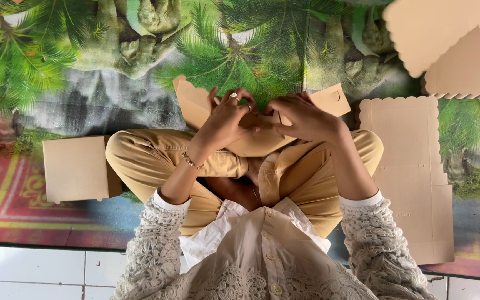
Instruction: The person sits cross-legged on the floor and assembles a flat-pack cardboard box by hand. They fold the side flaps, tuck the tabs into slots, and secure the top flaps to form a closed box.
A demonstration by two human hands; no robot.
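Observation:
I sit cross-legged on a printed mat and look down at my lap. Both hands grip a tan cardboard box blank with scalloped edges, partly folded, resting over my knees. My left hand, with a ring and a bracelet, presses on its left flap. My right hand holds the right side, where a flap with a slot sticks out. The middle of the blank is hidden under my fingers.
A finished folded tan box lies on the mat by my left knee. Flat unfolded blanks lie at my right, and more scalloped blanks are stacked at the top right. White floor tiles border the mat.

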